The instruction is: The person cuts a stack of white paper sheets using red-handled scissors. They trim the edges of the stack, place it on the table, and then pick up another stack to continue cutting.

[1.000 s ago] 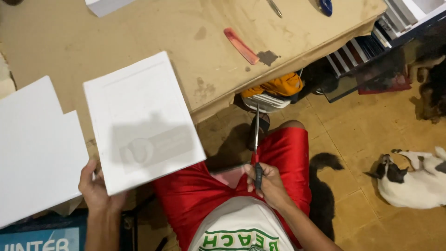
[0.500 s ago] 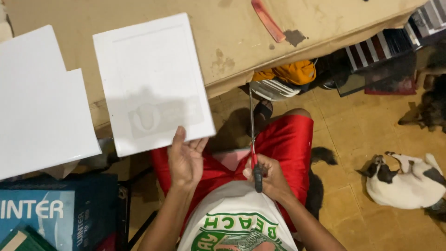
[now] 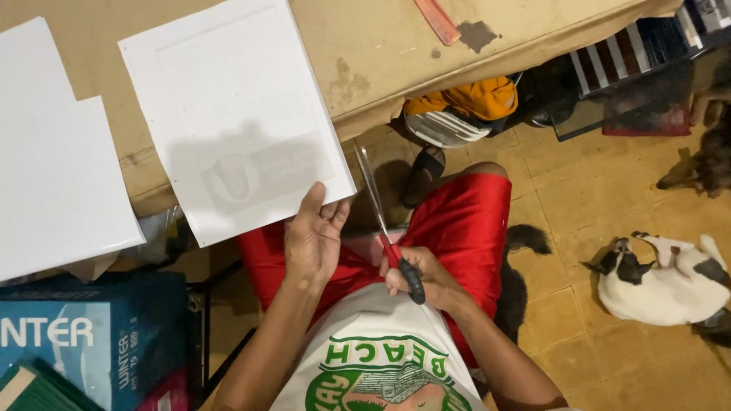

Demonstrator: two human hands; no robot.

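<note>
Brown paper-covered tabletop, stained in patches, above a tan tiled floor; seated figure in red shorts, viewed from above.

Left hand: thumb and fingers pinched on the near edge of a white sheet, which lies on the tabletop and overhangs its front edge. Right hand: closed around the dark handle of long scissors, held over the lap, blades pointing away toward the sheet's near right corner and just beside it. Hands apart.

Risks, as judged: left fingers lie near the blade line and could be nicked; the overhanging sheet could sag or slip off, since only its edge is gripped.

Outward: larger white sheets at left; red flat tool at the top edge; blue box lower left; black-and-white dog lying at right.

Unclear: whether the blades are parted cannot be told; a faint outline on the sheet is barely legible; a second animal at far right is cut off.
</note>
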